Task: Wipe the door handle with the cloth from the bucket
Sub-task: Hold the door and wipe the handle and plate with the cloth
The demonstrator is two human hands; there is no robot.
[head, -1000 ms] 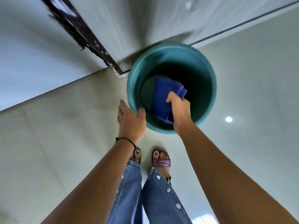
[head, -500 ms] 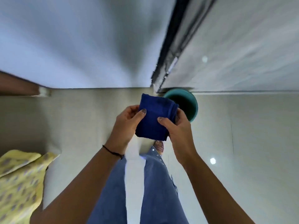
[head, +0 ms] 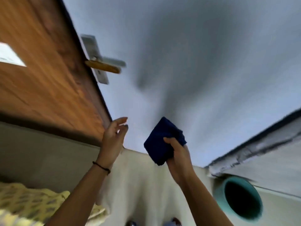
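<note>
A folded dark blue cloth [head: 160, 141] is held up in my right hand [head: 178, 154], in front of the pale wall. My left hand [head: 113, 136] is raised beside it with fingers spread and nothing in it, close to the edge of the brown wooden door [head: 42, 75]. The door handle [head: 105, 65], a lever on a silver plate, sticks out from the door edge well above both hands. The teal bucket [head: 219, 190] stands on the floor at the lower right, and its inside looks dark.
A yellow patterned fabric [head: 29, 204] lies at the lower left. A dark-edged frame [head: 254, 147] runs along the wall at the right above the bucket. The light floor [head: 143, 185] lies below my arms. The picture is blurred by motion.
The cloth came out of the bucket and up. My left hand let go of it; only my right hand holds it. The view swung up and left, bringing the door and handle into sight.
</note>
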